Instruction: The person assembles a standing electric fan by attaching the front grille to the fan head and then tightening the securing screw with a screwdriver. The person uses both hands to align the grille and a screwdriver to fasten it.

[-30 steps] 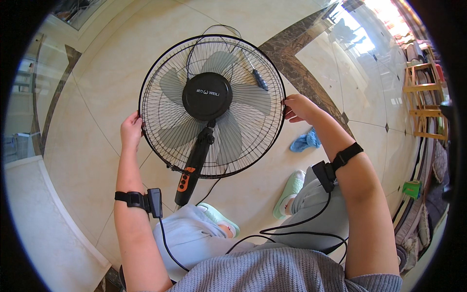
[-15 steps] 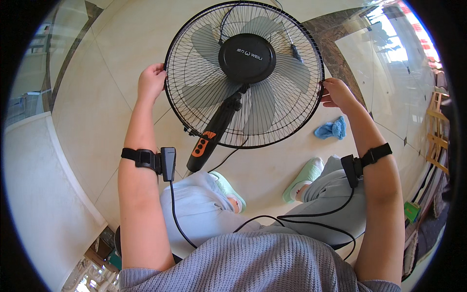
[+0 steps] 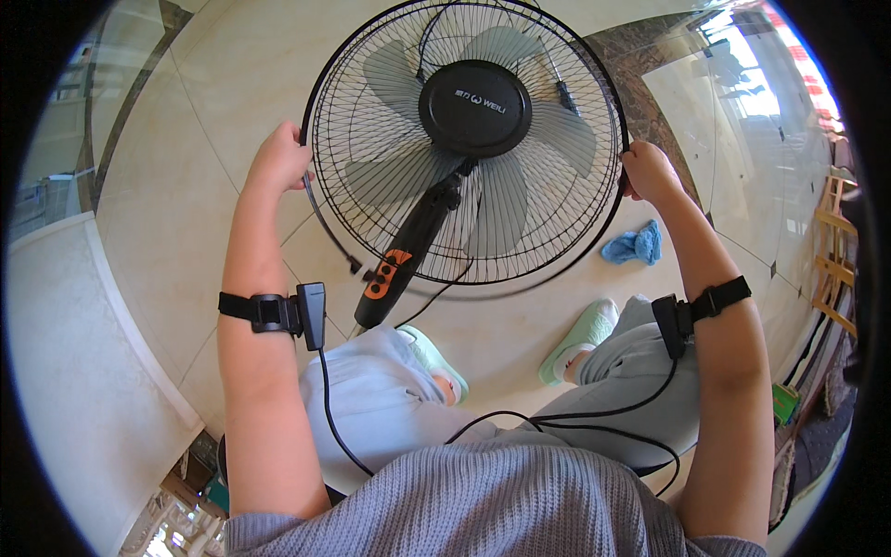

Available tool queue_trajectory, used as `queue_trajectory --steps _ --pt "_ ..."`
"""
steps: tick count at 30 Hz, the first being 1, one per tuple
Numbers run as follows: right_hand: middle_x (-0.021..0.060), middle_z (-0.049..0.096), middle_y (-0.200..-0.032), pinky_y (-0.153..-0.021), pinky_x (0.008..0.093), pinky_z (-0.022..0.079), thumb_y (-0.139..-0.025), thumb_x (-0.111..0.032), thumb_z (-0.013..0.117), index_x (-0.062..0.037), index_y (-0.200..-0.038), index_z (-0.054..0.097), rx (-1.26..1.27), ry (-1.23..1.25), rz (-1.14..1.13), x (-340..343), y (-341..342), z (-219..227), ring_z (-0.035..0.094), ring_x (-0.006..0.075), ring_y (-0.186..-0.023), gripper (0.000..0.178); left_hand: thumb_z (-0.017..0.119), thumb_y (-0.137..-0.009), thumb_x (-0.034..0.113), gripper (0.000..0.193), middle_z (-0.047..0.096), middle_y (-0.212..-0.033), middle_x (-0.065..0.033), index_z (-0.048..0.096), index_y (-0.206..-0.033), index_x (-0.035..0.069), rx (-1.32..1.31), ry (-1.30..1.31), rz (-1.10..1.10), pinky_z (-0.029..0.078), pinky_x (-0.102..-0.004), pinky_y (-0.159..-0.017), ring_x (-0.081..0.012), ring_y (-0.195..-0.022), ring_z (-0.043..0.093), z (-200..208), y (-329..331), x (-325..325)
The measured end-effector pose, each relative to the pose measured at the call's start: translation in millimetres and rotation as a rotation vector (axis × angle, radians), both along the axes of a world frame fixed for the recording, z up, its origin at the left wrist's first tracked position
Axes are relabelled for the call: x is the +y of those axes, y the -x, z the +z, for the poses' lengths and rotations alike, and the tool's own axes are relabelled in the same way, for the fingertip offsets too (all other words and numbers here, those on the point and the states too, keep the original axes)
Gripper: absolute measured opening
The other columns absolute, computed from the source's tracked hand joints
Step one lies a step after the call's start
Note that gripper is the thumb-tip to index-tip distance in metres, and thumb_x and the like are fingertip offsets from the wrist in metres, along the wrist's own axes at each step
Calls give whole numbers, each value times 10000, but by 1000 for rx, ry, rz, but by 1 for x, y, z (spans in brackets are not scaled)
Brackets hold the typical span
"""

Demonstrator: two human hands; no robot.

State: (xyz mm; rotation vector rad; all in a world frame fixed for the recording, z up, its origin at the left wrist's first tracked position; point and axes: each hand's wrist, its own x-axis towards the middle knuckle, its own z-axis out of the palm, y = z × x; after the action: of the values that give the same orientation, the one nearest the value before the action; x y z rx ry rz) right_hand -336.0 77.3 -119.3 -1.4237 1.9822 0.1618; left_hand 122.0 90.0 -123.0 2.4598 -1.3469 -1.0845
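A black standing fan with a round wire grille (image 3: 371, 237), grey blades (image 3: 497, 204) and a black centre cap (image 3: 475, 107) is in front of me. A thin black outer ring (image 3: 325, 223) surrounds the grille and stands apart from it along the lower edge, with a small clasp (image 3: 357, 267) at its lower left. My left hand (image 3: 280, 158) grips the ring's left side, fingers closed. My right hand (image 3: 652, 174) pinches its right side; some fingertips are hidden. Orange-trimmed buttons (image 3: 390, 269) sit on the fan's black neck (image 3: 427, 232), which slants toward my left knee.
A crumpled blue cloth (image 3: 634, 244) lies on the tiled floor (image 3: 232, 84) at right. My feet in pale green slippers (image 3: 585, 339) are below the fan. A white panel (image 3: 88, 343) stands at left, and a wooden rack (image 3: 835, 251) at far right. Cables run from my forearm straps.
Both hands have moved slightly outward with the ring. The ring has come away from the grille's edge, and its clasp now hangs loose of the rim. The fan has barely shifted.
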Motion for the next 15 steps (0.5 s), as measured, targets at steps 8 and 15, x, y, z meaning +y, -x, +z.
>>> queue_trajectory --steps 8,15 --pt "100 581 -580 -477 313 469 -806 -157 387 -10 -828 563 -156 33 -139 -1 2 -3 581 186 -492 230 458 -760 24 267 592 -724 -89 471 -1026 11 65 64 -25 485 -286 -481 -171 -588 591 -8 -1 1" --pt "36 569 -647 -491 278 470 -858 -262 430 -61 -920 576 -244 -28 -234 -3 6 -7 563 127 -538 256 477 -768 57 267 590 -789 -107 463 -1030 3 60 3 -16 491 -274 -481 -170 -594 582 -4 1 2"
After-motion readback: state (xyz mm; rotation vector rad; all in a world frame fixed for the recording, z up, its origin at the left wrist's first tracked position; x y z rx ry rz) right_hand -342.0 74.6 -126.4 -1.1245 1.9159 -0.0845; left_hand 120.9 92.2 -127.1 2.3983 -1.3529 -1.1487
